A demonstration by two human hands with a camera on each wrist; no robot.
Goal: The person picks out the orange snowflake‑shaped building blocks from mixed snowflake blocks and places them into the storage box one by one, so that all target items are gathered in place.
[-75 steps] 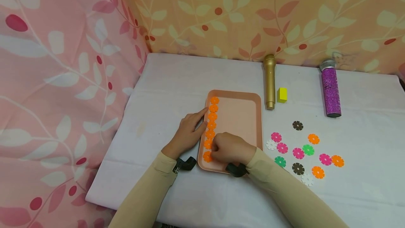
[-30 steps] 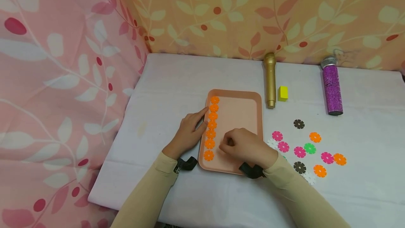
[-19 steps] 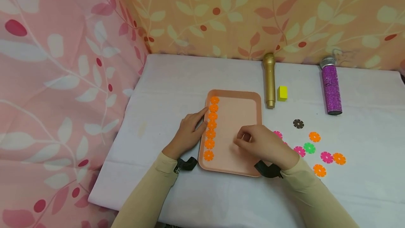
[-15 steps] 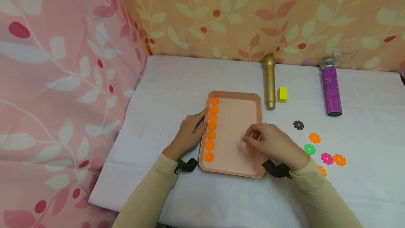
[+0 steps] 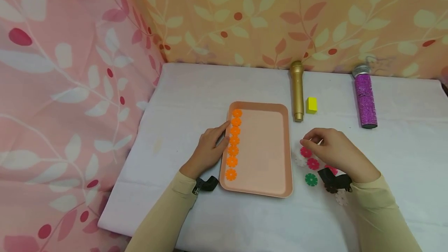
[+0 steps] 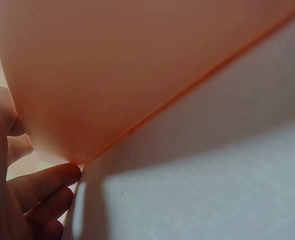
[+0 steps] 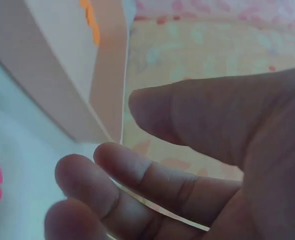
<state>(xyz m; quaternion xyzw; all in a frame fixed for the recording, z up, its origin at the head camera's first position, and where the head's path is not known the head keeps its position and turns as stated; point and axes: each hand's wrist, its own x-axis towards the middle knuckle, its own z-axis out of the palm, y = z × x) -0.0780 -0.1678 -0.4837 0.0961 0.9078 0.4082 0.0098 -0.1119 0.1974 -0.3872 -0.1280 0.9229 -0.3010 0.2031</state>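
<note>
A pink rectangular tray [image 5: 260, 195] lies on the white-covered table, a column of orange notched discs [image 5: 233, 150] along its left inner side. My left hand [image 5: 207, 150] touches the tray's left rim with index finger and thumb; in the left wrist view, fingertips [image 6: 70, 173] meet the tray's edge. My right hand [image 5: 332, 147] is right of the tray, above loose discs. Its thumb [image 7: 187, 107] and fingers stand apart with nothing between them in the right wrist view. Below it show pink discs [image 5: 313, 163], a green disc [image 5: 311, 179] and white ones; the hand and sleeve hide others.
Behind the right hand lie a gold microphone [image 5: 297, 92], a yellow block [image 5: 311, 105] and a purple glittery microphone [image 5: 365, 98]. Patterned cloth hangs at the back [image 5: 224, 18] and left [image 5: 70, 88] of the table.
The right hand has left the bottom of the orange column and moved right, past the tray's right rim, to over the loose discs. The left hand has stayed at the tray's rim.
</note>
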